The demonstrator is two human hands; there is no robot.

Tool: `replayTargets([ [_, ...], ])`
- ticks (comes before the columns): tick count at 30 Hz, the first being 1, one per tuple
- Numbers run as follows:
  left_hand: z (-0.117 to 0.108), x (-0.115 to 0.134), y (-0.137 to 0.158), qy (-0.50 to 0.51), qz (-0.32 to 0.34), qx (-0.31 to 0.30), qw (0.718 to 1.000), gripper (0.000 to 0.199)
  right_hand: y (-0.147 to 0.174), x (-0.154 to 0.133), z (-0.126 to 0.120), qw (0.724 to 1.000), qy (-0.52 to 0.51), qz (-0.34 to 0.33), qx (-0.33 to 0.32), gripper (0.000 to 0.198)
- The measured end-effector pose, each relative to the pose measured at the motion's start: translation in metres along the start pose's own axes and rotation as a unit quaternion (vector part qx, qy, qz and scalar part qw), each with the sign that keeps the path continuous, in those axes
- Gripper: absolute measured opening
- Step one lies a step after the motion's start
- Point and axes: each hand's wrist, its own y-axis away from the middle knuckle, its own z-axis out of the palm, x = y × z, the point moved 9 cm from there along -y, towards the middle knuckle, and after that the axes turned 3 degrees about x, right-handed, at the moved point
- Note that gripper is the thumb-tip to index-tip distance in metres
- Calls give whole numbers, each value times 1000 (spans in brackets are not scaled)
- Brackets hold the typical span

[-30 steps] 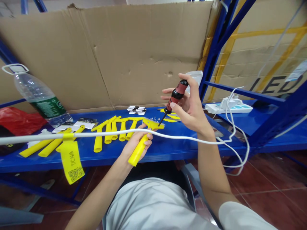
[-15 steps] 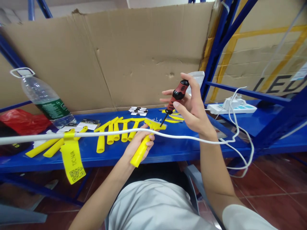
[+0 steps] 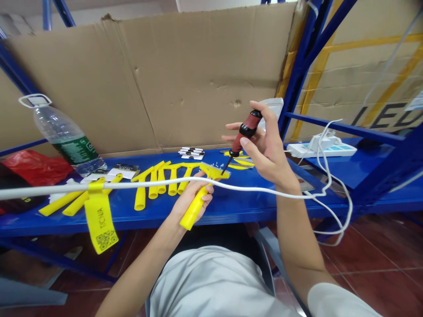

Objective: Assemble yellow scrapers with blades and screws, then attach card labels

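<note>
My left hand [image 3: 189, 200] is closed around the handle of a yellow scraper [image 3: 194, 207], its wide head tilted up and away from me. In my right hand [image 3: 269, 152] is a red and black screwdriver [image 3: 245, 132], gripped between thumb and fingers with the other fingers partly spread. The screwdriver's shaft points down to the right part of the scraper head; the tip's exact seat is too small to make out. Small screws [image 3: 217, 165] lie scattered just behind the head. Several more yellow scrapers [image 3: 140, 193] rest in a row left of my left hand.
A white cable [image 3: 257, 189] runs across in front of my hands. Yellow blade-like pieces [image 3: 241, 163] and small black-and-white packs [image 3: 191, 152] lie on the blue table [image 3: 238, 207]. A water bottle [image 3: 71, 141] leans at left; a power strip [image 3: 337, 150] sits at right. Cardboard [image 3: 205, 79] stands behind.
The whole view has shifted very slightly. Both hands, the scraper and the screwdriver keep nearly the same pose.
</note>
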Motion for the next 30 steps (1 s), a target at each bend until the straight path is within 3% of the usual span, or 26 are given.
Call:
replayTargets([
  [7,1,-2,2,-6,-10,0,1000,47,1,-1,-4,998,45,-27,45,87],
  [16,-1,-1,-1,6,1,-7,1000,54,-1,1,0,1000,21,-16,10,75],
  [23,-1,-2,0,8,-2,-6,1000,49,0,3,-2,997,47,-42,51,96],
  [26,-2,-2,-1,10,-3,-8,1000,48,-1,4,-6,995,61,-54,63,86],
  [30,-4,-1,-3,7,3,-5,1000,54,-2,3,-2,998,42,-29,23,72],
])
